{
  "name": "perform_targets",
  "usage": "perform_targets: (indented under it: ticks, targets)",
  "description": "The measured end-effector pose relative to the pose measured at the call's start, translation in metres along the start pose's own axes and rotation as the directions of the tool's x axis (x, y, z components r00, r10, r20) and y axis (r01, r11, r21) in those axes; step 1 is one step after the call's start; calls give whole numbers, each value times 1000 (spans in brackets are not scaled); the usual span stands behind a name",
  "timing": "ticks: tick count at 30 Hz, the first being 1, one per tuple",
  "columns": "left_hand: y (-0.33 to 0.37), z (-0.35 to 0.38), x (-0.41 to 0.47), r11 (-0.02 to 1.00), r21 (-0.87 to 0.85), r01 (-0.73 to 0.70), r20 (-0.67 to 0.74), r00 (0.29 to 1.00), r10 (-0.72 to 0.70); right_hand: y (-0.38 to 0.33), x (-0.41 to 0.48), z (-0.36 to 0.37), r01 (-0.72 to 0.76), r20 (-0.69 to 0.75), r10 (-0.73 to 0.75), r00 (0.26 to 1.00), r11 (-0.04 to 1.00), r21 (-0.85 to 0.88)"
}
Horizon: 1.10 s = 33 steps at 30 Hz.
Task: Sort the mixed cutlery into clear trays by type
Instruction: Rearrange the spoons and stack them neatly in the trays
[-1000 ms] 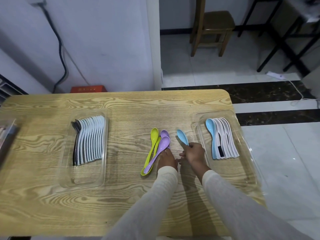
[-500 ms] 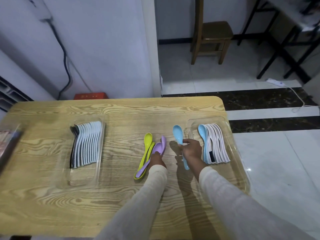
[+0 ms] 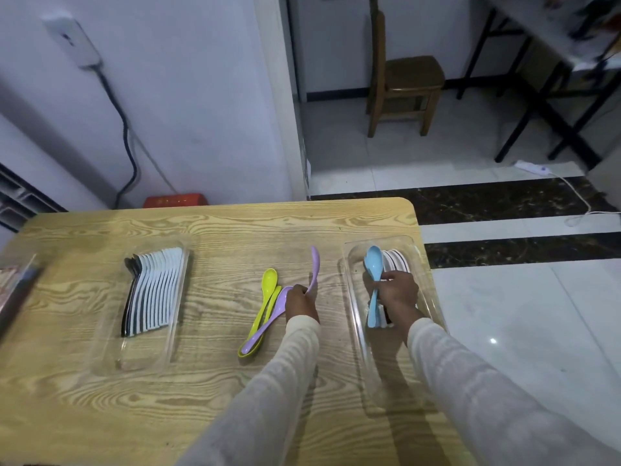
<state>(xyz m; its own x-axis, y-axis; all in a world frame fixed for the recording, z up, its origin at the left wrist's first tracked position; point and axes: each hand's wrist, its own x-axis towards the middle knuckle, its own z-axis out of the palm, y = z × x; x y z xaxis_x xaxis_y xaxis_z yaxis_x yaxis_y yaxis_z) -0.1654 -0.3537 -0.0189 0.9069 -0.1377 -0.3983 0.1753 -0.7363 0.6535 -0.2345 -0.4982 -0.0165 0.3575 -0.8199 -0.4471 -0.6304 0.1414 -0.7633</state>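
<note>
My right hand [image 3: 398,292] is inside the clear right tray [image 3: 356,317] and pinches a light blue spoon [image 3: 373,267] by its neck, holding it against the left side of a row of white spoons [image 3: 395,258]. Gripped in my left hand [image 3: 300,299] is a purple spoon [image 3: 315,265], one end pointing up and away. Just left of that hand a second purple spoon [image 3: 265,326] lies across two yellow-green spoons [image 3: 268,280] on the wooden table [image 3: 218,237]. The clear left tray [image 3: 144,359] holds a row of pale spoons [image 3: 156,294] with a dark one at its left end.
Another clear container [image 3: 13,284] shows partly at the table's left edge. The right tray sits close to the table's right edge. Behind the table are a wall, a red box [image 3: 174,200] on the floor, a wooden chair [image 3: 403,82] and black table legs.
My right hand carried the blue spoon from the table's middle into the right tray. My left hand picked one purple spoon up off the pile, and the camera view shifted.
</note>
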Motion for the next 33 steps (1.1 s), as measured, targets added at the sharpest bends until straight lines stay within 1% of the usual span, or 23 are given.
perform_targets:
  ticks: [2, 5, 8, 11, 15, 21, 26, 33]
  targets:
    - [4, 6, -2, 1000, 8, -6, -6, 1000, 6, 6, 6, -1, 45, -6, -46, 999, 991, -123]
    - [2, 16, 4, 1000, 0, -24, -10, 1000, 24, 11, 12, 4, 112, 16, -111, 994, 965, -236]
    - [3, 21, 9, 999, 11, -31, -19, 999, 31, 11, 18, 13, 132, 15, -134, 991, 942, -308]
    - [5, 25, 14, 998, 17, -64, -28, 998, 64, 14, 26, 19, 176, 29, -179, 983, 900, -400]
    - [8, 27, 23, 993, 34, -117, -23, 993, 117, 18, 32, 24, 200, 23, -216, 976, 853, -481]
    - [9, 34, 30, 992, 28, -122, -10, 992, 122, 26, 39, 29, 190, -7, -226, 974, 837, -512]
    - [9, 39, 31, 990, 38, -134, -3, 991, 134, 33, 35, 36, 183, 31, -197, 980, 827, -531]
    - [3, 36, 34, 993, 28, -114, -7, 993, 114, 36, 38, 34, 224, 53, -231, 972, 824, -521]
